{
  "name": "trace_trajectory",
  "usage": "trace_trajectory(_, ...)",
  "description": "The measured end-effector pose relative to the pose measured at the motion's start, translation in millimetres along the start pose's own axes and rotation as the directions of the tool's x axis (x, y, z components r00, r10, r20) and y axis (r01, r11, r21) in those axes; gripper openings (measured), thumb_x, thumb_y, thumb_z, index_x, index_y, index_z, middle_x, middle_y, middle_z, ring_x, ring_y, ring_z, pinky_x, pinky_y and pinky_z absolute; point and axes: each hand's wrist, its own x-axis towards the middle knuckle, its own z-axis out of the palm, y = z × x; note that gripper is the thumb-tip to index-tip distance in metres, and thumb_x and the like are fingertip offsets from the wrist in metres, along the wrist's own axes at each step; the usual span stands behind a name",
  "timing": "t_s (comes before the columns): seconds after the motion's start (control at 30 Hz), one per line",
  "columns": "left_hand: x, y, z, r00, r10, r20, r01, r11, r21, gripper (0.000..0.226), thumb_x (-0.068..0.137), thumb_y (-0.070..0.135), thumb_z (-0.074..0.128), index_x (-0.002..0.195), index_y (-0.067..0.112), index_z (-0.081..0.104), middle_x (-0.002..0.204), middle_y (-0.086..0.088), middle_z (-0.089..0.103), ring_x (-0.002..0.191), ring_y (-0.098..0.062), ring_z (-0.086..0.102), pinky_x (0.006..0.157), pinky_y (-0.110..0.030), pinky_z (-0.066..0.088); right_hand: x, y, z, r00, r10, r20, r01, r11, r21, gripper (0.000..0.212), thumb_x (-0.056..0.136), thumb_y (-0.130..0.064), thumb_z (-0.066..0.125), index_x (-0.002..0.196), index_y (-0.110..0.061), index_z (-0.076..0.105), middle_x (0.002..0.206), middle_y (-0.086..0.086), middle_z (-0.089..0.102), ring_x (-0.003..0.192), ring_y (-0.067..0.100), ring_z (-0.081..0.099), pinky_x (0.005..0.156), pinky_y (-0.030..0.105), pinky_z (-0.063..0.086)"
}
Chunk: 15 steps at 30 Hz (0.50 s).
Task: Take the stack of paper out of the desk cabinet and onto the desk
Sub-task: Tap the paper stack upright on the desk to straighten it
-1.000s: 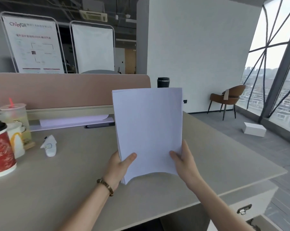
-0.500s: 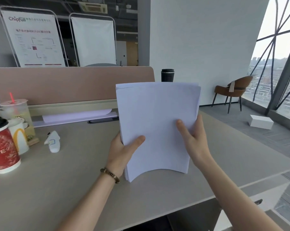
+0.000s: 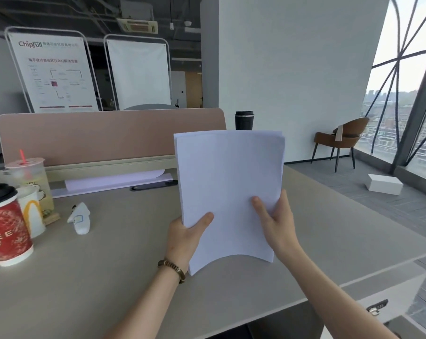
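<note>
A white stack of paper (image 3: 227, 177) stands upright on its lower edge on the grey desk (image 3: 109, 277), bowed so the middle of that edge arches up. My left hand (image 3: 186, 234) grips its lower left side, thumb on the front. My right hand (image 3: 278, 221) holds the lower right side, thumb across the front sheet. The desk cabinet (image 3: 388, 307) shows only as a pale front with a lock at the lower right, under the desk's edge.
Paper cups (image 3: 8, 228) and a clear lidded cup (image 3: 29, 177) crowd the left edge. A white crumpled wrapper (image 3: 81, 217) lies mid-left. A pink divider (image 3: 97, 135) with loose sheets (image 3: 114, 181) below it backs the desk; a black tumbler (image 3: 244, 119) stands behind the paper.
My right hand slid up the right side of the stack from its bottom corner. The stack stayed upright on the desk, and the sheets' top edges look a little more even.
</note>
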Motion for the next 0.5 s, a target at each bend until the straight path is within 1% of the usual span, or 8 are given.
trace_trajectory(0.07, 0.6, -1.3, -1.7, 1.0, 0.005, -0.004, -0.006, 1.0, -0.006, 0.009, 0.079, 0.024, 0.082, 0.087, 0.02, 0.079, 0.086, 0.007, 0.081, 0.083, -0.011, 0.077, 0.074, -0.03, 0.06, -1.2, 4.9, -0.4, 1.0, -0.011, -0.005, 0.011, 1.0, 0.008, 0.022, 0.093, -0.029, 0.063, 0.097, -0.045, 0.048, 0.089, -0.039, 0.063, 0.084, -0.013, 0.064, 0.072, 0.022, 0.051)
trace_trajectory(0.13, -3.1, -6.9, -3.4, 1.0, -0.025, 0.007, 0.025, 1.0, -0.001, 0.009, 0.08, 0.025, 0.081, 0.087, 0.02, 0.079, 0.085, 0.009, 0.081, 0.081, -0.009, 0.077, 0.068, -0.024, 0.059, -7.6, 16.3, -1.1, 0.999, 0.03, 0.015, -0.03, 0.999, 0.018, 0.025, 0.094, -0.03, 0.062, 0.104, -0.049, 0.05, 0.097, -0.039, 0.064, 0.092, -0.014, 0.063, 0.078, 0.024, 0.051)
trace_trajectory(0.2, -5.8, -12.7, -5.0, 0.999, -0.041, 0.016, 0.041, 0.999, 0.015, 0.009, 0.08, 0.024, 0.08, 0.088, 0.02, 0.078, 0.086, 0.01, 0.081, 0.079, -0.006, 0.076, 0.062, -0.017, 0.058, -14.3, 30.3, -2.9, 0.996, 0.076, 0.053, -0.077, 0.997, 0.016, 0.028, 0.094, -0.032, 0.061, 0.114, -0.049, 0.052, 0.11, -0.031, 0.067, 0.104, -0.007, 0.064, 0.089, 0.031, 0.053)
trace_trajectory(0.27, -6.0, -12.0, -5.9, 0.998, -0.046, 0.03, 0.045, 0.998, 0.039, 0.011, 0.08, 0.025, 0.08, 0.09, 0.02, 0.078, 0.087, 0.009, 0.081, 0.08, -0.005, 0.076, 0.06, -0.014, 0.056, -16.8, 39.3, -4.8, 0.99, 0.113, 0.089, -0.115, 0.993, 0.019, 0.028, 0.095, -0.033, 0.06, 0.116, -0.049, 0.052, 0.117, -0.023, 0.068, 0.11, 0.0, 0.065, 0.095, 0.038, 0.053)
trace_trajectory(0.3, -4.7, -11.4, -6.2, 0.998, -0.043, 0.034, 0.042, 0.998, 0.05, 0.012, 0.08, 0.026, 0.08, 0.091, 0.02, 0.079, 0.088, 0.009, 0.081, 0.081, -0.006, 0.076, 0.062, -0.016, 0.057, -17.1, 40.6, -5.1, 0.988, 0.123, 0.098, -0.126, 0.992, 0.022, 0.028, 0.095, -0.033, 0.059, 0.116, -0.05, 0.051, 0.118, -0.022, 0.068, 0.111, 0.001, 0.064, 0.096, 0.039, 0.053)
trace_trajectory(0.4, 0.0, -10.2, -5.7, 0.999, -0.04, 0.035, 0.037, 0.996, 0.082, 0.011, 0.078, 0.026, 0.082, 0.087, 0.022, 0.079, 0.089, 0.007, 0.081, 0.087, -0.012, 0.077, 0.074, -0.028, 0.06, -13.8, 41.9, -6.0, 0.988, 0.133, 0.081, -0.135, 0.991, 0.018, 0.027, 0.095, -0.03, 0.059, 0.114, -0.049, 0.053, 0.119, -0.019, 0.069, 0.112, 0.005, 0.065, 0.096, 0.042, 0.053)
trace_trajectory(0.43, 1.9, -9.5, -4.6, 0.998, -0.037, 0.041, 0.033, 0.995, 0.099, 0.008, 0.077, 0.027, 0.082, 0.084, 0.023, 0.079, 0.088, 0.007, 0.081, 0.087, -0.014, 0.077, 0.077, -0.032, 0.06, -11.2, 42.9, -8.1, 0.988, 0.134, 0.073, -0.135, 0.991, 0.01, 0.026, 0.094, -0.03, 0.06, 0.113, -0.047, 0.054, 0.117, -0.017, 0.07, 0.11, 0.007, 0.066, 0.095, 0.044, 0.054)
trace_trajectory(0.5, 6.9, -6.9, -0.3, 0.998, -0.024, 0.055, 0.017, 0.992, 0.122, 0.008, 0.075, 0.029, 0.084, 0.08, 0.023, 0.081, 0.087, 0.005, 0.081, 0.087, -0.017, 0.077, 0.082, -0.04, 0.062, -4.1, 43.4, -14.5, 0.986, 0.148, 0.074, -0.148, 0.989, -0.001, 0.02, 0.093, -0.031, 0.062, 0.111, -0.037, 0.057, 0.113, -0.012, 0.072, 0.105, 0.013, 0.069, 0.092, 0.049, 0.055)
